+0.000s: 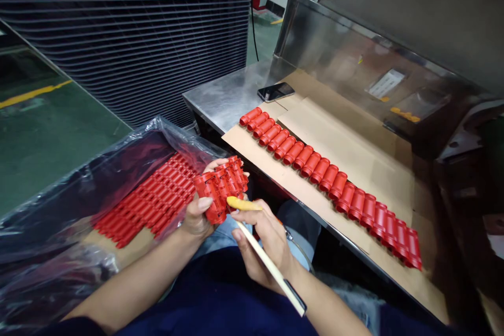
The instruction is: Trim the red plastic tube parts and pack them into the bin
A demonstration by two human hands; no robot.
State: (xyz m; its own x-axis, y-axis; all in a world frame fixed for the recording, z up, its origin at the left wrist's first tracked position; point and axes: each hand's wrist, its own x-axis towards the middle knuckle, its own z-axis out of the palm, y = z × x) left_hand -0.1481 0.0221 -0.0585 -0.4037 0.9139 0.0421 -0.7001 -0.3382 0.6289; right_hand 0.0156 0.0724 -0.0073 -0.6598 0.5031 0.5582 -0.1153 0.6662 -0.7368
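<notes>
Several red ribbed plastic parts (214,186) are bunched together in my left hand (199,215), its thumb pressed on the near part and its fingers around the far side. My right hand (268,241) is closed on a slim tool with a long cream handle (262,254) and a black end piece. What looks like a yellow finger cover (244,203) is on a finger of this hand, touching or very close to the red parts. The tool's working tip is too small to make out against the parts.
A long row of red plastic parts (311,163) lies along cardboard (346,139) on the metal bench (232,92). A phone (276,92) rests farther back. At left, a plastic-lined bin (129,149) holds rows of red parts (153,197). Dark stacked trays (157,26) stand behind.
</notes>
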